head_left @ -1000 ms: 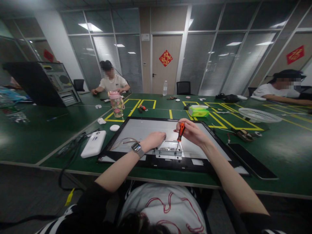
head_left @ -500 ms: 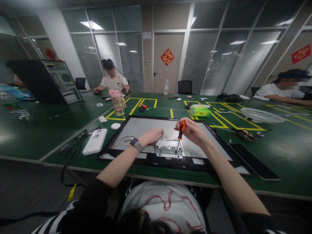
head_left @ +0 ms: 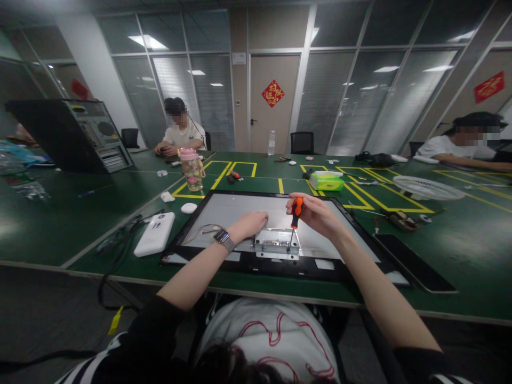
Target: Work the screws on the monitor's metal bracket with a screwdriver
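A large flat panel (head_left: 236, 208) with a black frame lies face down on the green table (head_left: 80, 218) in front of me. A small metal bracket (head_left: 276, 246) sits on its near middle. My right hand (head_left: 314, 213) is closed around an orange-handled screwdriver (head_left: 296, 207), held upright with its tip on the bracket's right side. My left hand (head_left: 250, 224), with a watch on the wrist, rests on the panel at the bracket's left edge, fingers curled down. Thin wires (head_left: 200, 230) run over the panel to the left of that hand.
A white device (head_left: 154, 233) and black cables lie left of the panel, a dark slab (head_left: 414, 261) lies to its right. Beyond stand a pink-lidded bottle (head_left: 192, 169), a green box (head_left: 326, 182), a white fan grille (head_left: 424, 188) and a computer case (head_left: 80, 136). Two people sit at the far side.
The screwdriver handle has shifted slightly within my right hand, tip still on the bracket. My left hand slid a little leftward on the panel. The person at the far left drew their arms in.
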A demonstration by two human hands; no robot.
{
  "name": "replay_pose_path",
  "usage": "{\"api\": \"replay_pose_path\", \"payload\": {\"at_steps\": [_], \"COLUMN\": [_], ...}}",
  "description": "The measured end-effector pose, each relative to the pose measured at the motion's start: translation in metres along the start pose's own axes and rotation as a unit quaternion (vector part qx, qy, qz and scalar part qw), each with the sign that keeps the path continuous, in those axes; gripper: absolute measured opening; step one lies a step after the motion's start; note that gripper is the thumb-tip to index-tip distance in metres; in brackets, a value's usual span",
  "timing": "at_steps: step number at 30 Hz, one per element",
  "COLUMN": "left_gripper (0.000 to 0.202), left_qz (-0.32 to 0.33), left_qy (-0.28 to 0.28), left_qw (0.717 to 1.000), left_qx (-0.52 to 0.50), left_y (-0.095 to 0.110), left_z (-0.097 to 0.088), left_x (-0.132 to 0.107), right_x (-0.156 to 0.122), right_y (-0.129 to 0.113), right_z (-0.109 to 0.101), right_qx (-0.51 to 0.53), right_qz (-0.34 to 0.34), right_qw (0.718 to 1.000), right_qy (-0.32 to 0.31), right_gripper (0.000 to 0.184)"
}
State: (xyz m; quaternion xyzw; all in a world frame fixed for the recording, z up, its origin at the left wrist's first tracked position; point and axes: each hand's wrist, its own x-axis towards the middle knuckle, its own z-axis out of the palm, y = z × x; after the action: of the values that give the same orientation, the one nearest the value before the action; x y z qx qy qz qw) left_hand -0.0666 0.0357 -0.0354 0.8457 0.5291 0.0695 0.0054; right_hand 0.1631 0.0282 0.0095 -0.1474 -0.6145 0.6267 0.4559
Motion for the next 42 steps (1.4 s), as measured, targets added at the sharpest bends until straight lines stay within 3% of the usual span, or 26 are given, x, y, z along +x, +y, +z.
{"api": "replay_pose_path", "payload": {"at_steps": [3,7,13,21,26,35,42], "left_gripper": [0.032,0.033,0.033,0.032,0.032,0.033,0.033], "left_qz": [0.006,0.01,0.005,0.005,0.003,0.003,0.005], "left_qy": [0.001,0.003,-0.006,-0.003,-0.002,-0.007,0.0], "left_qw": [1.0,1.0,1.0,1.0,1.0,1.0,1.0], "left_qx": [0.001,0.002,0.006,0.005,0.006,0.007,0.002], "left_y": [-0.001,-0.001,0.002,0.002,0.002,0.004,0.001], "left_z": [0.001,0.001,-0.002,-0.002,-0.002,-0.004,-0.001], "left_x": [0.0,0.0,-0.001,-0.002,-0.001,-0.003,-0.001], "right_x": [0.0,0.001,0.0,-0.001,-0.001,0.001,-0.002], "right_y": [0.003,0.009,0.01,0.007,0.012,0.008,0.004], "right_z": [0.002,0.003,-0.001,0.005,-0.002,0.003,0.008], "right_qx": [-0.087,-0.227,-0.16,-0.268,-0.218,-0.155,-0.033], "right_qz": [-0.056,-0.156,-0.145,-0.182,-0.159,-0.153,-0.049], "right_qw": [0.993,0.951,0.97,0.935,0.958,0.969,0.997], "right_qy": [0.054,0.144,0.114,0.145,0.097,0.116,0.053], "right_gripper": [0.026,0.009,0.025,0.012,0.026,0.018,0.029]}}
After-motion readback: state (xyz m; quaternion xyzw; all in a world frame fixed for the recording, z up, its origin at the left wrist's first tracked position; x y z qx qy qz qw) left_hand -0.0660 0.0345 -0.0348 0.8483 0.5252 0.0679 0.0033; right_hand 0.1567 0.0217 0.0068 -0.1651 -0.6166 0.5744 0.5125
